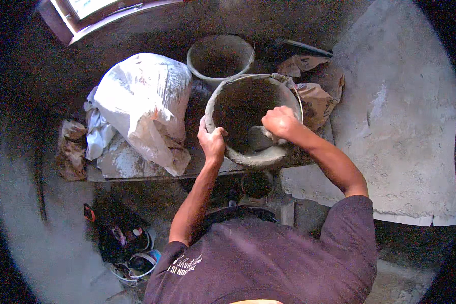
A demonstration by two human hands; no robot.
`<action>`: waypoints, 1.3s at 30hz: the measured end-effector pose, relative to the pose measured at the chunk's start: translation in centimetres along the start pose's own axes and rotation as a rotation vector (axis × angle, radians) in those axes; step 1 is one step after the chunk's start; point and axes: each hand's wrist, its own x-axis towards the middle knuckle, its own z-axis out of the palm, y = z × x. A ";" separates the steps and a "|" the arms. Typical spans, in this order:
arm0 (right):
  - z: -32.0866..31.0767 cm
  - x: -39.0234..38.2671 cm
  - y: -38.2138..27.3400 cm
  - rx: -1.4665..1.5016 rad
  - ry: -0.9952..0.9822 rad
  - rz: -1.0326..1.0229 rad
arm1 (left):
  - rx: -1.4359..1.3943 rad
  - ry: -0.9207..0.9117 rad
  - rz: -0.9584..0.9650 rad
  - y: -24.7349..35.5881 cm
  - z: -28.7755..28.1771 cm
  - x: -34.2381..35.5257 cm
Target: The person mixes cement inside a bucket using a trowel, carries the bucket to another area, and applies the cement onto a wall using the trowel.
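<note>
A cement-crusted bucket (226, 97) with a wire handle stands on a worn shelf (117, 163). My left hand (213, 142) grips its left rim, thumb over the edge. My right hand (281, 121) is closed over the right part of the opening, holding what looks like a grey tool (259, 139) that dips inside; its shape is unclear. The bucket's dark interior hides most of its contents.
A second grey bucket (220, 55) stands behind. White sacks (137, 106) lie left, crumpled brown paper bags (316, 104) right. A concrete surface (395, 131) fills the right side. Several containers (139, 263) sit low at left. A window (93, 12) is at top left.
</note>
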 end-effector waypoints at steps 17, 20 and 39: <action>0.3 0.9 0.4 -0.012 0.477 0.160 | 0.011 -0.011 -0.002 -0.7 0.0 0.3; 0.1 0.3 -1.2 0.010 0.670 0.005 | -0.011 -0.026 -0.037 -0.7 0.0 0.3; -1.4 3.3 -0.1 -0.212 0.066 0.195 | -0.018 -0.018 -0.020 -1.4 -0.2 0.5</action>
